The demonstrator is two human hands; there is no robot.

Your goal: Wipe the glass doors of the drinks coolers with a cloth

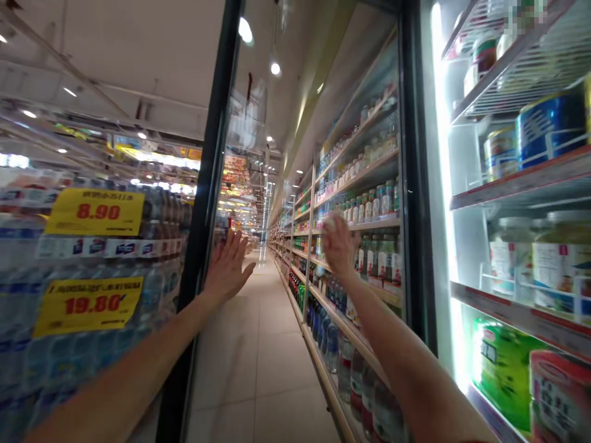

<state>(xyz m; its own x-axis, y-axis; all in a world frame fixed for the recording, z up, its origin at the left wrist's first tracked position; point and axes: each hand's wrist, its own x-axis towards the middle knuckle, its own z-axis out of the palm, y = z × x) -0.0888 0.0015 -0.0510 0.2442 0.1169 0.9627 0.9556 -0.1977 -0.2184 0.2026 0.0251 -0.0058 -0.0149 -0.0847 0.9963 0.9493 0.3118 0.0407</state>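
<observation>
Bottles (pixel 87 363) left of glass door (pixel 286 203)

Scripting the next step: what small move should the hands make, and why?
Perhaps a short stroke of the right hand across the glass door, the left hand steadying it: the door stands open, the left is spread beside the black frame, and the right is raised before the door, too blurred to show whether it holds anything.

Upper yellow sign (pixel 95 211) reads "8.90", lower yellow sign (pixel 88 306) "19.80".
</observation>
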